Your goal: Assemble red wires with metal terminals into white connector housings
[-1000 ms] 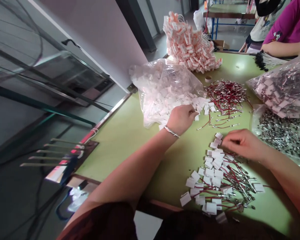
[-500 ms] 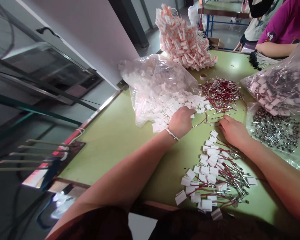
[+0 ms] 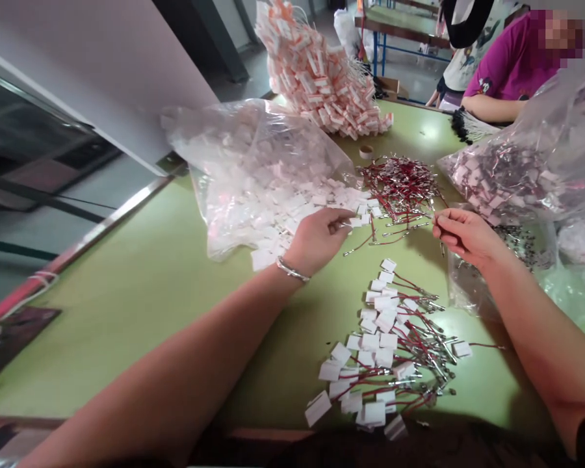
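Note:
My left hand (image 3: 316, 242) is closed in a pinch on a small white connector housing (image 3: 355, 222), beside the loose white housings spilling from a clear plastic bag (image 3: 273, 149). Held up between the closed fingertips of my right hand (image 3: 468, 235) is a short red wire with metal terminals (image 3: 433, 207); part of it is hidden by the fingers. Beyond both hands is a heap of red wires (image 3: 402, 185) with metal ends, a few lying loose in front. Nearer me lie several white housings with red wires attached (image 3: 385, 338).
A tall pile of orange-and-white connectors (image 3: 322, 84) and a tape roll (image 3: 366, 153) are at the back. Clear bags (image 3: 511, 175) of parts stand on the right. A person in a purple shirt (image 3: 502, 71) sits across the green table (image 3: 185, 312).
My right hand has lifted off the table and moved away from my left, a red wire now in its fingertips. My left hand stays by the white housings. The view has shifted right.

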The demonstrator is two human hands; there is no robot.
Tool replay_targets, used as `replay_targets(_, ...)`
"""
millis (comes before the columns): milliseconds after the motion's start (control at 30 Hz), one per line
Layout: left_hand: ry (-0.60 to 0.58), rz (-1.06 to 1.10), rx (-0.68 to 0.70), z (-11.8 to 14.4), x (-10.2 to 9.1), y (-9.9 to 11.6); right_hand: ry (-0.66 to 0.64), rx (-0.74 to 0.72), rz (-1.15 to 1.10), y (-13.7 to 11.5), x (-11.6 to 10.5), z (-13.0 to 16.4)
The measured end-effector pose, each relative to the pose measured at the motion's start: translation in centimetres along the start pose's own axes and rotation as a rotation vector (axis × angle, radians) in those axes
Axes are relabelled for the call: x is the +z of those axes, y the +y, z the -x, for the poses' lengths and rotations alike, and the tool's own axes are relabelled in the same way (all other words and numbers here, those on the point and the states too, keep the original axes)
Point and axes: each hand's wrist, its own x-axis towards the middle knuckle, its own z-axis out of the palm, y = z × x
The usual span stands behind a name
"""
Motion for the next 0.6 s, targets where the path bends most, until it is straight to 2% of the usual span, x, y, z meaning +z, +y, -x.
replay_targets(100, -0.044, 0.494, -0.19, 0.6, 0.2, 1.2, -0.009, -0.056, 0.169, 0.4, 1.5, 0.6)
replay_targets(200, -0.142, 0.783, -0.329, 1.5, 1.1, 2.3, -0.014, -0.206, 0.436, 0.9, 3.6, 1.7)
replay_targets(300, -0.211, 0.874, -0.397, 2.1, 1.9, 2.7, -0.017, -0.293, 0.609, 1.4, 5.2, 2.3)
replay_targets(400, -0.28, 0.871, -0.385, 2.5, 2.1, 2.6, -0.022, -0.302, 0.685, 1.8, 5.6, 2.4)
replay_targets(600, -0.318, 0.836, -0.299, 2.6, 2.2, 2.3, -0.076, -0.228, 0.645, 1.8, 5.6, 2.4)
